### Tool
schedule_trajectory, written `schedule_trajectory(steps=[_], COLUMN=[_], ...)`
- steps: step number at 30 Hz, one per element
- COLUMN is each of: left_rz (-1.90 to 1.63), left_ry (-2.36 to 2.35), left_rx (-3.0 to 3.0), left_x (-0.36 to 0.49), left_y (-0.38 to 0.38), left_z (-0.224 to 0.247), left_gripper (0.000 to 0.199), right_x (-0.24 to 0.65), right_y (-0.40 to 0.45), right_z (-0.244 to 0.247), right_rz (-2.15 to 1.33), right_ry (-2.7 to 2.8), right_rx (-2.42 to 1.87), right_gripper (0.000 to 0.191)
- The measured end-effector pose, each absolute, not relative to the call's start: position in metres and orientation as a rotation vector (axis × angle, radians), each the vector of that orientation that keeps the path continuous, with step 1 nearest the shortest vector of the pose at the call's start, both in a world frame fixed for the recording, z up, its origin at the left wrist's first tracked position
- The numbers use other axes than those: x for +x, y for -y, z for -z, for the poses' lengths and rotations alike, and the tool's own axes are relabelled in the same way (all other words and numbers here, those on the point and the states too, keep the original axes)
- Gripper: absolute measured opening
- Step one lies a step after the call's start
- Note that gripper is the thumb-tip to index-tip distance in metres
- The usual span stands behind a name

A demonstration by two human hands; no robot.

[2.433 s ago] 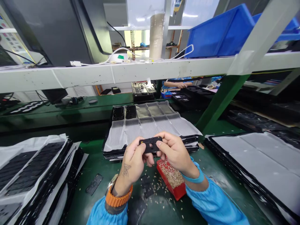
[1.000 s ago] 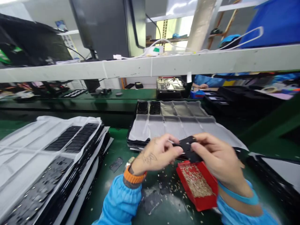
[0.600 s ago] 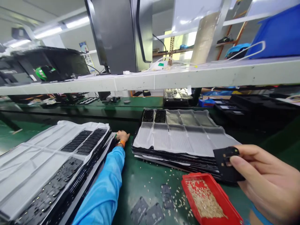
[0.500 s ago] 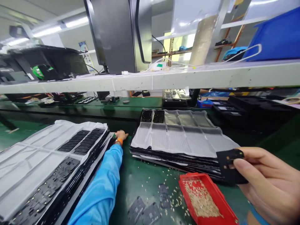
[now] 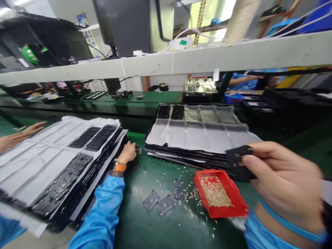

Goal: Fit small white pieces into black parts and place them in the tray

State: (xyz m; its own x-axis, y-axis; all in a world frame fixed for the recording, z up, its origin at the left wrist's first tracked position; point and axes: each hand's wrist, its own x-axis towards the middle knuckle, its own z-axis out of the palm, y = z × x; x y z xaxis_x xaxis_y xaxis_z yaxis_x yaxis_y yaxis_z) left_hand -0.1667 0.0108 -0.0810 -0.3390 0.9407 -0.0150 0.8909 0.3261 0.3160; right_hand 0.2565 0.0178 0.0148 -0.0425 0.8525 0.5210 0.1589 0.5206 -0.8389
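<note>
My right hand [image 5: 282, 176] pinches a thin black plate with small holes [image 5: 237, 162] between thumb and fingers, in front of the right tray stack [image 5: 207, 136]. My left hand [image 5: 128, 152], with an orange watch at the wrist, is beside the left tray stack [image 5: 46, 164], its fingers closed on a small dark plate [image 5: 139, 150]. Below the right stack, a red tray [image 5: 242, 207] holds many small pale pieces. Several dark plates [image 5: 165, 204] lie left of it among scattered pale bits.
Another person's hand [image 5: 32, 128] is near the left stack's far left edge. A white shelf beam [image 5: 150, 65] crosses above the bench, bearing a dark monitor-like box [image 5: 124, 27]. Black trays [image 5: 293, 103] stand at the right. Beyond the bench, a person's arm [image 5: 241, 80] shows.
The view has tilted down. My left hand has drawn back slightly, its fingers now at a small plate. My right hand keeps the black plate. Another person's hand has appeared at left.
</note>
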Motion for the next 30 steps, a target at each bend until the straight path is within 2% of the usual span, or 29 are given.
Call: schedule_trajectory(steps=[5, 6, 8, 10, 12, 14, 17, 20, 24, 30], left_rz=[-0.609, -0.679, -0.878, -0.935, -1.1, -1.208, -1.109, -0.98, -0.852, -0.841], left_ry=[-2.309, -2.192, -1.662, -1.183, -1.117, -1.029, -0.822, -0.697, -0.614, -0.545], left_rx=[1.852, 1.922, 1.946, 1.827, 1.637, 1.442, 1.177, 0.983, 0.811, 0.753], left_x=[-0.123, -0.107, -0.068, -0.025, 0.009, 0.028, 0.034, 0.036, 0.051, 0.065], left_y=[0.006, 0.011, 0.021, 0.027, 0.024, 0.015, 0.007, 0.012, 0.026, 0.041], left_z=[0.006, -0.007, -0.023, -0.022, -0.011, 0.001, 0.013, 0.014, 0.011, 0.011], left_gripper=[0.026, 0.026, 0.03, 0.035, 0.031, 0.036, 0.045, 0.045, 0.04, 0.038], right_x=[0.215, 0.207, 0.195, 0.189, 0.188, 0.19, 0.19, 0.182, 0.172, 0.171], right_y=[-0.02, -0.022, -0.024, -0.023, -0.023, -0.025, -0.031, -0.034, -0.03, -0.023], right_z=[-0.02, -0.018, -0.011, -0.005, 0.0, 0.003, 0.01, 0.017, 0.02, 0.015], right_rz=[-0.959, -1.014, -1.131, -1.225, -1.239, -1.132, -0.809, -0.583, -0.524, -0.571], right_ry=[1.642, 1.626, 1.598, 1.58, 1.588, 1.605, 1.526, 1.43, 1.44, 1.467], right_rx=[-0.759, -0.724, -0.672, -0.656, -0.667, -0.68, -0.56, -0.284, -0.096, -0.018], right_gripper=[0.019, 0.021, 0.023, 0.026, 0.028, 0.026, 0.02, 0.034, 0.052, 0.058])
